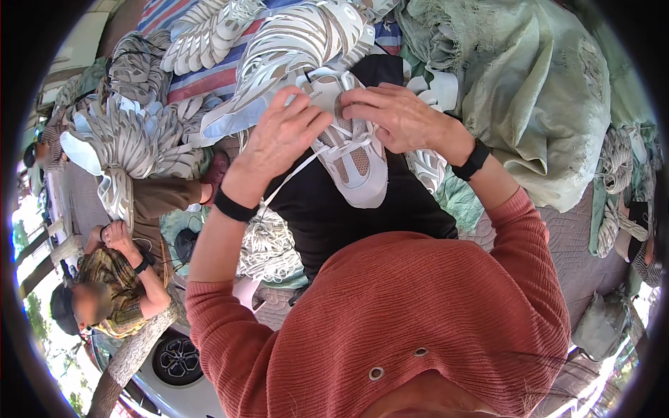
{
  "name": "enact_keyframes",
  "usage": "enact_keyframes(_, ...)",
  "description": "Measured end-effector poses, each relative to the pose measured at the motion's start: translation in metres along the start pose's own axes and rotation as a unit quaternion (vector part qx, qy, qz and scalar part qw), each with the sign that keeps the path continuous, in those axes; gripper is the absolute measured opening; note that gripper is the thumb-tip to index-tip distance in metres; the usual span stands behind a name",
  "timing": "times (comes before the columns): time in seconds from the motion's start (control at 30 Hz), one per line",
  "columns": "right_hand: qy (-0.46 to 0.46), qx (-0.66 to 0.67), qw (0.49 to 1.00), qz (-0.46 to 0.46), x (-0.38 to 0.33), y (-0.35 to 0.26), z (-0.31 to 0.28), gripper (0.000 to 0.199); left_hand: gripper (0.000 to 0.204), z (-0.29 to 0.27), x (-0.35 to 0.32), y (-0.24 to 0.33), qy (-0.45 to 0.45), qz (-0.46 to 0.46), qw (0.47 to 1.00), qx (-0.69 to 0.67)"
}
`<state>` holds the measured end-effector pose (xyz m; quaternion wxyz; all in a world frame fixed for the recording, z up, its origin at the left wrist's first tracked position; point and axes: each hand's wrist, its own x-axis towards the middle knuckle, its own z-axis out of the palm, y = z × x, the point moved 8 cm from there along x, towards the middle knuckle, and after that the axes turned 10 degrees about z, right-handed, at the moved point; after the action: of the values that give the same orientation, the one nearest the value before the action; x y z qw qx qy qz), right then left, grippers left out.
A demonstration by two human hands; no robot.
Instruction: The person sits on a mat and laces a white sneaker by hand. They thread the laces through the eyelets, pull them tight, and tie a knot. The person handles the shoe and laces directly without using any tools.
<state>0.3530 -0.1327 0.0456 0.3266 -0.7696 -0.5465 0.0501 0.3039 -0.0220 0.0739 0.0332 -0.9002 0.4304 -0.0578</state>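
A white and beige shoe upper [362, 171] lies over my black-trousered lap, its toe toward me. White shoelace [343, 148] crosses its front, and one loose length slants down to the left beneath my left wrist. My left hand [282, 132] is at the upper's left side with its fingers curled in; whatever they pinch is hidden from view. On the opposite side, my right hand [401, 117] bends its fingers over the upper's edge near the tongue, gripping it. Just beyond lies a long fanned row of similar shoe uppers [300, 42].
More stacked uppers [139, 136] lie to the left, on and near a striped cloth [202, 87]. A pale green sack [536, 104] bulges at the right. A bundle of white laces [268, 247] sits beside my left leg. Another person [115, 279] sits at the left, near a parked car [174, 383].
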Motion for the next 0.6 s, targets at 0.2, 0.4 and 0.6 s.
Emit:
enact_keyframes(0.2, -0.024, 0.069, 0.996, 0.041, -0.005, 0.009, 0.022, 0.028, 0.022, -0.029, -0.052, -0.063, -0.025, -0.033, 0.998, 0.047)
enact_keyframes(0.4, -0.063, 0.112, 0.990, 0.059, 0.003, 0.014, 0.021, 0.014, 0.014, -0.049, -0.068, -0.062, 0.098, -0.194, 0.975, 0.041)
enact_keyframes(0.6, -0.108, 0.106, 0.985, 0.080, 0.012, 0.020, 0.029, 0.008, 0.016, -0.012, -0.070, -0.006, 0.245, -0.313, 0.899, -0.186)
